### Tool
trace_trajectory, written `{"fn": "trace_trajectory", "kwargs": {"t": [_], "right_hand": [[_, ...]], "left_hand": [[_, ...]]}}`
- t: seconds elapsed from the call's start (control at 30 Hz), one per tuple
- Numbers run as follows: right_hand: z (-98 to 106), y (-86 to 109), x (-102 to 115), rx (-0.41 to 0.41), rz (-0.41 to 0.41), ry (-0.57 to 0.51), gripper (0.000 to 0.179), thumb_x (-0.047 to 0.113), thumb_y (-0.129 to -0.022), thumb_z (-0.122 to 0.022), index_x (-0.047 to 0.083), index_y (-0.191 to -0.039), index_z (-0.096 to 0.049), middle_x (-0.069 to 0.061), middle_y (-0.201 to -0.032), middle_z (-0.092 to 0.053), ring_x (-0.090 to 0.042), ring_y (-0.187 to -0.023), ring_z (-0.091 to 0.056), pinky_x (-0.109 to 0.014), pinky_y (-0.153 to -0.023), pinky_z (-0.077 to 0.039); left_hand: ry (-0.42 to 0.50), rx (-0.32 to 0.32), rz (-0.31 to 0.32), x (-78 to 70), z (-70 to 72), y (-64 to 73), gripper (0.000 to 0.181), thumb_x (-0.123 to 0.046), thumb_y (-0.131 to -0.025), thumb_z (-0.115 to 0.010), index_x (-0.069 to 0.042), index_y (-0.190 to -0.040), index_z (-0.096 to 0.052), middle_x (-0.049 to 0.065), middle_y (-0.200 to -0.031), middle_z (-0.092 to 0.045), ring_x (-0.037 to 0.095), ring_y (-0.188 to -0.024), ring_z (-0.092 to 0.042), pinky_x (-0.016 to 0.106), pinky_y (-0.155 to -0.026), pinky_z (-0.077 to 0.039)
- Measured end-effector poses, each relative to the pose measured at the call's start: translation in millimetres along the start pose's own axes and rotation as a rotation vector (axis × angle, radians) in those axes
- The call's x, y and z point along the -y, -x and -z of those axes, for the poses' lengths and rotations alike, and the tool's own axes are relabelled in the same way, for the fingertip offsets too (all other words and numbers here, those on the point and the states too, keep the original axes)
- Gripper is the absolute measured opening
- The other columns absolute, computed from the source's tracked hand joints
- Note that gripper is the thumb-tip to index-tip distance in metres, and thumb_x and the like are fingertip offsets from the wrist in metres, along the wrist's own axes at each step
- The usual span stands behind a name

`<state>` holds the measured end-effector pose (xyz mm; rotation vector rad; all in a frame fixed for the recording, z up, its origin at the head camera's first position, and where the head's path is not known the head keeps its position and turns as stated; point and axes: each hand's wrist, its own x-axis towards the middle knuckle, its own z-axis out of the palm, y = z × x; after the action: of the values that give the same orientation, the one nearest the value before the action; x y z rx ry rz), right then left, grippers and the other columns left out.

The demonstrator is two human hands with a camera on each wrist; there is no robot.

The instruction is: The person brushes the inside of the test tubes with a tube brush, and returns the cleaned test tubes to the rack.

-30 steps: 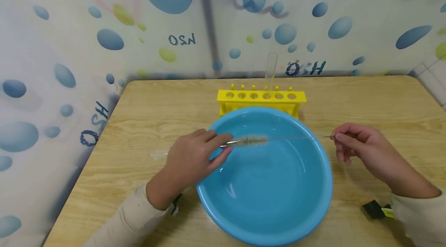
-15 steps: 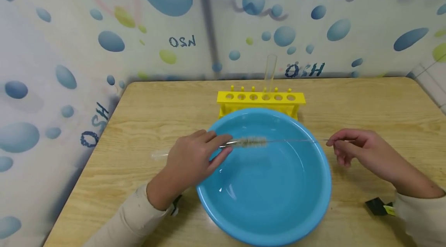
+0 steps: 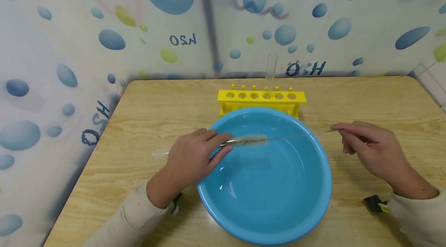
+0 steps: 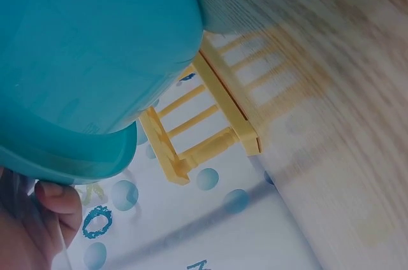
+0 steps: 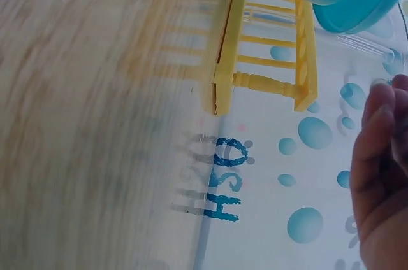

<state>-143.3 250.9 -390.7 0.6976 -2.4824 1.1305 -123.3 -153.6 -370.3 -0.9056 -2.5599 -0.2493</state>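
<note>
One wood-grain worktop (image 3: 156, 103) carries a round, glossy blue basin (image 3: 268, 200). Over its left rim, the left hand (image 3: 195, 156) grips a clear, slender test tube (image 3: 160, 154); at its mouth shows a brush (image 3: 251, 140) (pale, fuzzy bristles on thin wire), the wire pinched by the right hand (image 3: 374, 150) beyond the right rim.

You could pass over the near half of the blue basin (image 3: 265, 200), but the brush (image 3: 251, 140) and its wire (image 3: 289, 137) cross the far half, and the yellow rack (image 3: 261, 100) with its standing tube (image 3: 271, 69) blocks beyond
</note>
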Motion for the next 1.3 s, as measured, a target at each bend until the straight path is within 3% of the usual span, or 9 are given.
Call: {"fn": "trace_trajectory", "kwargs": {"t": [0.03,0.27,0.67,0.93,1.03,1.3], "right_hand": [[-0.3,-0.2,-0.2,-0.007,0.014,0.008,0.032,-0.017,-0.09,-0.059,0.003,-0.11,-0.074,0.007,-0.072,-0.059,0.0,-0.062,-0.054,-0.013,-0.055,-0.047],[4.4,0.5,3.0,0.076,-0.131,-0.076,0.024,-0.007,-0.099,-0.053,0.005,-0.108,-0.072,0.003,-0.073,-0.061,-0.007,-0.061,-0.056,-0.018,-0.055,-0.048],[4.5,0.0,-0.1,0.163,-0.201,-0.154,0.024,0.0,-0.104,-0.045,0.004,-0.104,-0.068,0.0,-0.073,-0.061,-0.014,-0.062,-0.057,-0.025,-0.055,-0.049],[7.1,0.5,-3.1,0.298,-0.224,-0.27,0.024,0.001,-0.106,-0.039,-0.003,-0.108,-0.063,-0.003,-0.073,-0.059,-0.017,-0.061,-0.057,-0.03,-0.053,-0.05],[5.8,1.5,-1.1,0.27,-0.2,-0.244,0.024,-0.001,-0.106,-0.04,-0.002,-0.111,-0.063,-0.001,-0.072,-0.059,-0.016,-0.061,-0.057,-0.029,-0.053,-0.049],[0.7,3.6,6.3,0.073,-0.059,-0.052,0.025,-0.01,-0.099,-0.049,-0.001,-0.111,-0.068,0.007,-0.069,-0.053,-0.005,-0.06,-0.051,-0.017,-0.054,-0.044]], "left_hand": [[0.0,0.0,0.0,0.1,0.1,-0.3,0.029,-0.039,-0.092,-0.07,-0.022,-0.116,-0.072,-0.004,-0.081,-0.068,0.012,-0.072,-0.064,0.025,-0.054,-0.05],[0.001,0.005,-0.001,1.2,-0.9,0.0,0.03,-0.039,-0.092,-0.07,-0.023,-0.118,-0.072,-0.004,-0.083,-0.07,0.013,-0.073,-0.066,0.025,-0.054,-0.051],[-0.003,-0.01,-0.005,2.2,-1.4,0.6,0.031,-0.039,-0.091,-0.072,-0.023,-0.117,-0.072,-0.004,-0.084,-0.071,0.013,-0.074,-0.066,0.026,-0.054,-0.052],[-0.01,-0.022,-0.02,1.1,-1.4,-0.2,0.032,-0.039,-0.09,-0.074,-0.021,-0.117,-0.073,-0.003,-0.083,-0.07,0.013,-0.072,-0.065,0.025,-0.055,-0.052],[-0.008,-0.021,-0.023,0.6,-1.3,0.0,0.033,-0.039,-0.09,-0.074,-0.021,-0.117,-0.074,-0.003,-0.083,-0.07,0.013,-0.071,-0.065,0.024,-0.055,-0.053],[0.003,0.0,0.004,0.9,-0.2,0.0,0.032,-0.039,-0.091,-0.073,-0.022,-0.119,-0.072,-0.004,-0.086,-0.072,0.013,-0.075,-0.066,0.025,-0.056,-0.053]]}}
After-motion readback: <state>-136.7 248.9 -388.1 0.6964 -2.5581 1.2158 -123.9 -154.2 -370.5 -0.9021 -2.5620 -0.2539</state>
